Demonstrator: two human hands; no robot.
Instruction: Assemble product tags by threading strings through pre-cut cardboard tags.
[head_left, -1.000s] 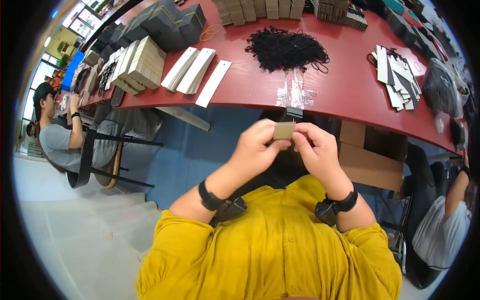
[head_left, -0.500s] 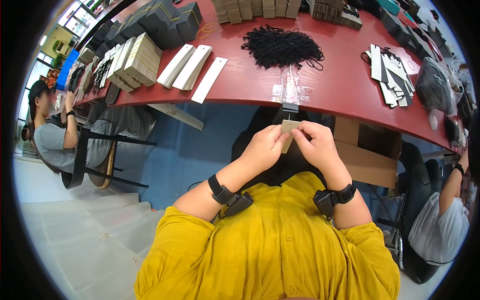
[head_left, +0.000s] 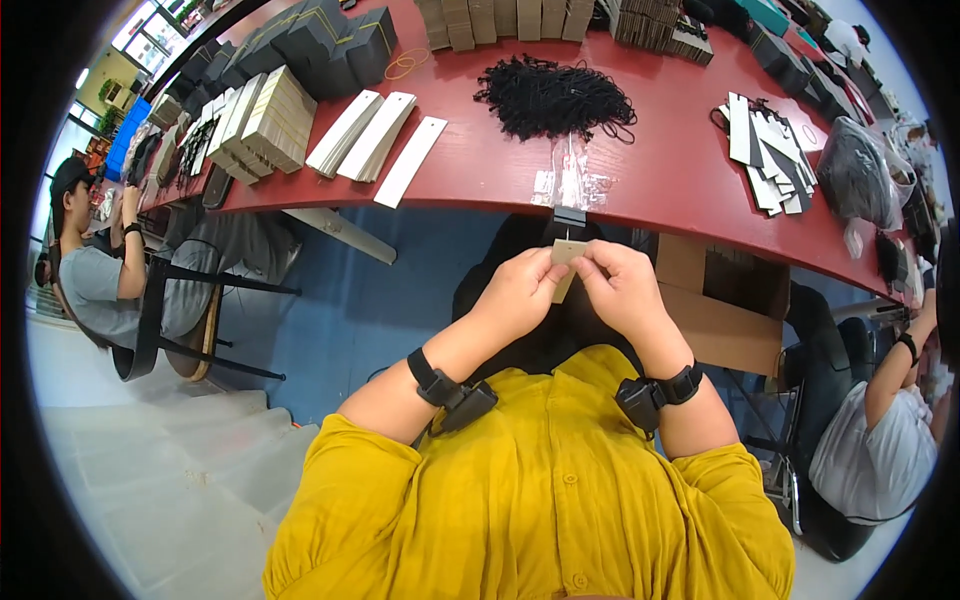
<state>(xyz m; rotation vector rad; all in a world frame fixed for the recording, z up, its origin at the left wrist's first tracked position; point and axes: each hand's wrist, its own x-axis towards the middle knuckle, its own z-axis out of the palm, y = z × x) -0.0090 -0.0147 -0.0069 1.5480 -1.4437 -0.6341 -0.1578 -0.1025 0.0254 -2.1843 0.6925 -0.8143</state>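
Both hands pinch a beige cardboard hang tag (head_left: 569, 252) with a small hole near its upper end, just off the table's front edge. My left hand (head_left: 520, 290) grips its left side, and my right hand (head_left: 620, 284) grips the right side; fingers cover part of the tag. Directly above the tag, a black clamp-like holder (head_left: 570, 216) sits at the table edge with a thin pin pointing toward me. Clear tape (head_left: 570, 180) covers the tabletop behind it. A tangled heap of black string loops (head_left: 553, 97) lies farther back.
White tag stacks (head_left: 378, 137) and a single white tag (head_left: 411, 162) lie left of centre. Banded bundles (head_left: 280, 122) stand beyond them. Strung black and white tags (head_left: 768, 155) lie right, beside a plastic bag (head_left: 857, 172). A cardboard box (head_left: 720, 330) is below the table. People sit on both sides.
The hands and the tag keep nearly the same pose at the holder. The whole view has shifted slightly, with the table's contents appearing a little farther left.
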